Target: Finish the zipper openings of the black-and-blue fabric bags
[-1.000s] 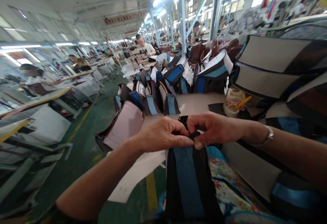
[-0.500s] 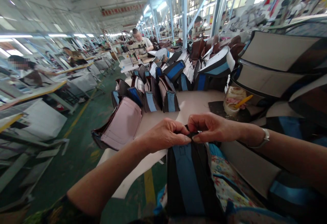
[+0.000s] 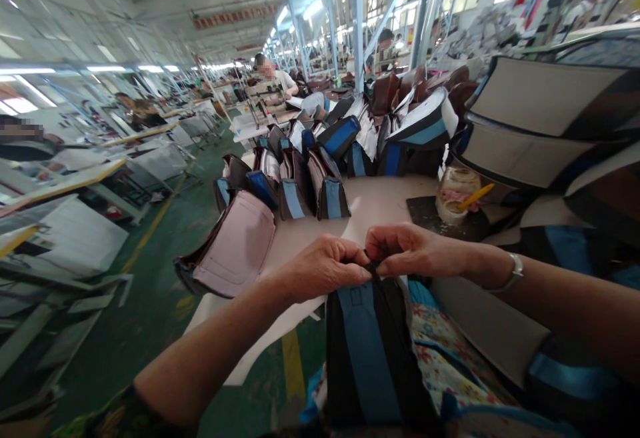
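A black bag (image 3: pixel 364 351) with a blue stripe down its side stands upright against my lap, its top end toward the table. My left hand (image 3: pixel 333 266) pinches the bag's top edge between thumb and fingers. Right beside it, my right hand (image 3: pixel 407 250) grips the same edge, thumb and fingers closed, with a pale bracelet on that wrist. The two hands nearly touch. What exactly lies between the fingertips is hidden. A pink-grey bag panel (image 3: pixel 235 241) of another bag leans on the table to the left of my hands.
Several striped bags (image 3: pixel 310 185) stand on the table (image 3: pixel 375 201) ahead. A jar (image 3: pixel 455 195) with a yellow-handled tool (image 3: pixel 477 196) sits on a dark board at right. Large bag pieces (image 3: pixel 545 98) are stacked on the right. A co-worker (image 3: pixel 277 78) sits at a sewing machine beyond.
Both hands keep their pinch at the bag's top edge with barely any movement. The whole view has shifted slightly.
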A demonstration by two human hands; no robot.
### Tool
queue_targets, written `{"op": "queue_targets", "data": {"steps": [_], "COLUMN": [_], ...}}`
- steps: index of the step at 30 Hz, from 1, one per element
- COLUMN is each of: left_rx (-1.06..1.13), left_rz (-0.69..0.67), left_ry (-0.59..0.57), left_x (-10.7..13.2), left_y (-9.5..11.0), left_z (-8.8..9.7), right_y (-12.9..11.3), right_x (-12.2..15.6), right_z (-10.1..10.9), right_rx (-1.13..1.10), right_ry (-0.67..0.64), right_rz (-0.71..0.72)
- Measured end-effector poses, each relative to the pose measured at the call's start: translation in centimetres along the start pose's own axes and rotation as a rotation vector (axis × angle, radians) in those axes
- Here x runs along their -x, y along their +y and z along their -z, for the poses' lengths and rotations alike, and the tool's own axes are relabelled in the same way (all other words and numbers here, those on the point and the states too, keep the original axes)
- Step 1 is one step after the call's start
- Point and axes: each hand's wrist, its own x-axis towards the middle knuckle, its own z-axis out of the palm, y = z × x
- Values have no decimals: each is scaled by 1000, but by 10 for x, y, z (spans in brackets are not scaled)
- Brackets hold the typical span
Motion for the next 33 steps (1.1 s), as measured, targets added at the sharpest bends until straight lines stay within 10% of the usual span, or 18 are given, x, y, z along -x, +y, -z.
{"op": "queue_targets", "data": {"steps": [25, 33], "left_rx": [-68, -345], "left_rz": [13, -93], "left_ry": [41, 81], "left_x": [-6, -2], "left_y": [-3, 1], "left_z": [-2, -4], "right_y": [2, 7], "right_x": [-6, 0], "right_z": [-4, -15], "right_rx": [97, 511], "right_ry": [96, 255], "right_rz": [-12, 118]}}
